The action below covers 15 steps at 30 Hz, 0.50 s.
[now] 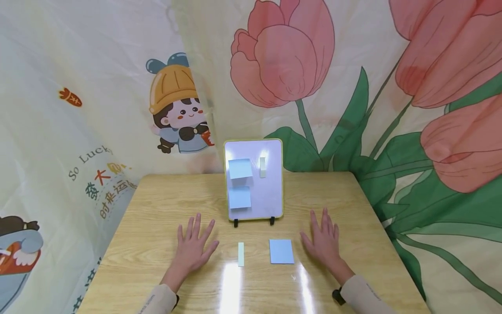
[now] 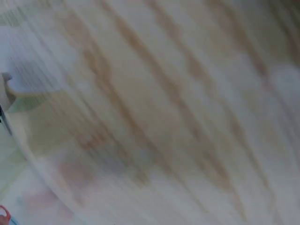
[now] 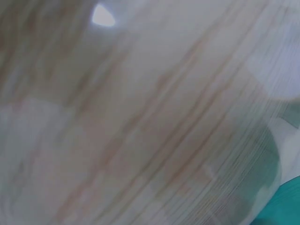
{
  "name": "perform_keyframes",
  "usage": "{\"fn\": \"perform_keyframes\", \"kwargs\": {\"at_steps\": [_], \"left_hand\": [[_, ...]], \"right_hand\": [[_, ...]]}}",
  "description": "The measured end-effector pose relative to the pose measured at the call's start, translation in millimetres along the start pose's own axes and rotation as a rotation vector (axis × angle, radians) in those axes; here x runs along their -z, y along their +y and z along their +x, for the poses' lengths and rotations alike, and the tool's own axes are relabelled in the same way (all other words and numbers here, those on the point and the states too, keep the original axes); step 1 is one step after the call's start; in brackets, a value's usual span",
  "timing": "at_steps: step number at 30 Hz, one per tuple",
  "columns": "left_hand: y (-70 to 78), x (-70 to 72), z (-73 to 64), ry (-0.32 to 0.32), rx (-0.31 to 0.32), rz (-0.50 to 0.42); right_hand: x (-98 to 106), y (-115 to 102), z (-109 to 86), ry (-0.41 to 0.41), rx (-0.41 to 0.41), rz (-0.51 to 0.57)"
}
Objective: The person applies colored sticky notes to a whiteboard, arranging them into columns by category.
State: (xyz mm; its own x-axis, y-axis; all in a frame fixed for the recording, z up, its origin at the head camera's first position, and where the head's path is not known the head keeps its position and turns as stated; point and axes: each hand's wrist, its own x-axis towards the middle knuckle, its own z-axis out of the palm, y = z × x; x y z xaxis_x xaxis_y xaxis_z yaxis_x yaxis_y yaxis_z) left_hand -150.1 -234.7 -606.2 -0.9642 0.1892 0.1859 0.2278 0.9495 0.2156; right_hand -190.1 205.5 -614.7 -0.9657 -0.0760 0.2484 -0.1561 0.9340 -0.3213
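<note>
My left hand (image 1: 191, 251) rests on the table with its fingers spread, left of a narrow pale green paper strip (image 1: 241, 254). On the other side, my right hand (image 1: 323, 241) lies with fingers extended, just right of a blue square sticky note pad (image 1: 281, 251). Neither hand holds anything. Behind the strip and pad stands a small whiteboard (image 1: 268, 196) with a yellow edge. It bears an upper blue sticky note (image 1: 240, 168), a lower blue sticky note (image 1: 239, 198) and a pale narrow strip (image 1: 262, 167) at upper right. Both wrist views show only blurred tabletop and a bit of backdrop.
The wooden table (image 1: 164, 196) carries glare streaks near its front. Short black feet (image 1: 272, 221) hold the whiteboard up. A printed cloth (image 1: 117, 39) with tulips and cartoon figures hangs behind and beside the table. A dark band (image 1: 338, 296) circles the right wrist.
</note>
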Motion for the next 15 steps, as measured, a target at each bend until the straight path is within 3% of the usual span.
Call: {"fn": "perform_keyframes", "kwargs": {"at_steps": [6,15], "left_hand": [[4.3,-5.6,-6.5,-0.004,-0.001,-0.016],[12.3,-9.7,-12.7,-0.013,-0.028,0.014]], "right_hand": [[1,-16,-5.1,0.029,0.061,0.025],[-7,-65,-6.5,0.078,0.284,0.114]]}}
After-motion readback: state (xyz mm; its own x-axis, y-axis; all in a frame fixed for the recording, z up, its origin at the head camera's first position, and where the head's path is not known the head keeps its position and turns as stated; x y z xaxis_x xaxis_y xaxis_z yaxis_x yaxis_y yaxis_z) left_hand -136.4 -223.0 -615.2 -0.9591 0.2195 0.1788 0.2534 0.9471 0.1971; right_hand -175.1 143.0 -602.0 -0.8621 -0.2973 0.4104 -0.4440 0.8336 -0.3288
